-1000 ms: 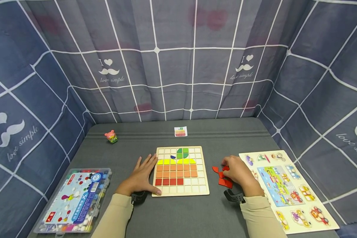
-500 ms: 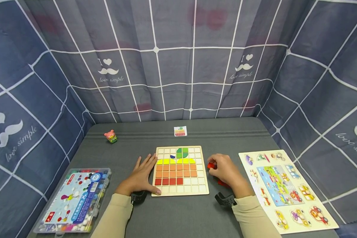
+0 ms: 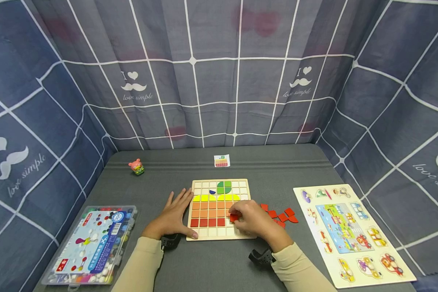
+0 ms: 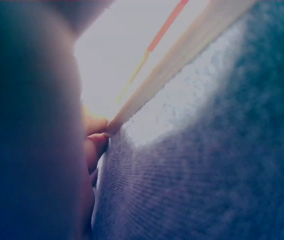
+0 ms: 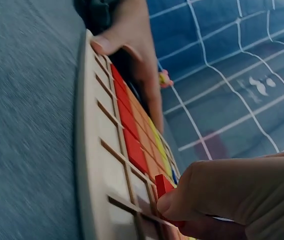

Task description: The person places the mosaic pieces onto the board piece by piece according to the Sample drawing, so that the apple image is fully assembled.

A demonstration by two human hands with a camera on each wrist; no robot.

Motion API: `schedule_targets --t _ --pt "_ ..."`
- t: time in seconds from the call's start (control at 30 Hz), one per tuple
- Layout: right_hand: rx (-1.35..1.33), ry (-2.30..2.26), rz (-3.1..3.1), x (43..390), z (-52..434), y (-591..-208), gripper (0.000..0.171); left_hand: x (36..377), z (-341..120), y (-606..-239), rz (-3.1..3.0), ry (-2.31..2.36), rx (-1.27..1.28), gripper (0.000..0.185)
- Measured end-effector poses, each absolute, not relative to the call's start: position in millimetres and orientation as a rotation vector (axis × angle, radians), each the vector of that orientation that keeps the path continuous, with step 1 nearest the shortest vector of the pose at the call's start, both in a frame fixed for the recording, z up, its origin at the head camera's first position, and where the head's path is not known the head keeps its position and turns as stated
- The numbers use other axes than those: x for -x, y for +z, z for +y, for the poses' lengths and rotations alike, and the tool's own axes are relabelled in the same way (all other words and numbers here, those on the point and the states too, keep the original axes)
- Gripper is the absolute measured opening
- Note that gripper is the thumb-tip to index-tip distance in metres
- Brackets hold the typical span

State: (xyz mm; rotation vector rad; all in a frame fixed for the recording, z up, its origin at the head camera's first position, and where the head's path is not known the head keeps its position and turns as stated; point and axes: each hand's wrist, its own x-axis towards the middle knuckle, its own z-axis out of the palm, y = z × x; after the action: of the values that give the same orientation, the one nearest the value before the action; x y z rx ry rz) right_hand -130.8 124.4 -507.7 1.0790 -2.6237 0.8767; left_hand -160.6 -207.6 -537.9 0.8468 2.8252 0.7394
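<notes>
A wooden grid board (image 3: pixel 246 234) lies in the middle of the grey table, with green, yellow, orange and red tiles in its cells. My left hand (image 3: pixel 173 215) lies flat against the board's left edge (image 5: pixel 84 55), fingers straight, thumb at the front corner. My right hand (image 3: pixel 250 219) is over the board's lower right part and pinches a red square tile (image 3: pixel 234 217) just above an empty cell (image 5: pixel 141 192) in the red row. In the right wrist view the red tile (image 5: pixel 163 186) sits at my fingertips. Several loose red tiles (image 3: pixel 282 215) lie right of the board.
A picture puzzle board (image 3: pixel 350 231) lies at the right. A clear plastic box of coloured pieces (image 3: pixel 91 245) sits front left. A small toy figure (image 3: pixel 136 166) and a pattern card (image 3: pixel 221 161) stand at the back. Checked cloth walls (image 3: pixel 219 73) close in three sides.
My right hand left the pile of red tiles with one tile and moved left, onto the board's lower right cells. The left hand has stayed in place.
</notes>
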Motion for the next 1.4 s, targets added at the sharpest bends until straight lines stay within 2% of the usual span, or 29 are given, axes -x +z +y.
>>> schedule_targets --t 0.3,0.97,1.2,1.4 --pt "-1.209 0.793 -2.606 126.7 113.7 -513.2 0.032 160.7 -207.9 -537.6 2.813 0.741 -0.830 0.152" --pt "-1.176 0.828 -2.576 125.2 117.5 -512.4 0.028 160.2 -209.1 -536.9 2.808 0.731 -0.840 0.152" --pt "-1.014 0.854 -2.616 129.1 140.5 -505.5 0.019 160.0 -207.3 -536.9 2.811 0.730 -0.826 0.153" --pt "-0.775 0.834 -2.739 135.8 182.1 -498.2 0.026 160.4 -207.9 -536.8 2.807 0.721 -0.838 0.152"
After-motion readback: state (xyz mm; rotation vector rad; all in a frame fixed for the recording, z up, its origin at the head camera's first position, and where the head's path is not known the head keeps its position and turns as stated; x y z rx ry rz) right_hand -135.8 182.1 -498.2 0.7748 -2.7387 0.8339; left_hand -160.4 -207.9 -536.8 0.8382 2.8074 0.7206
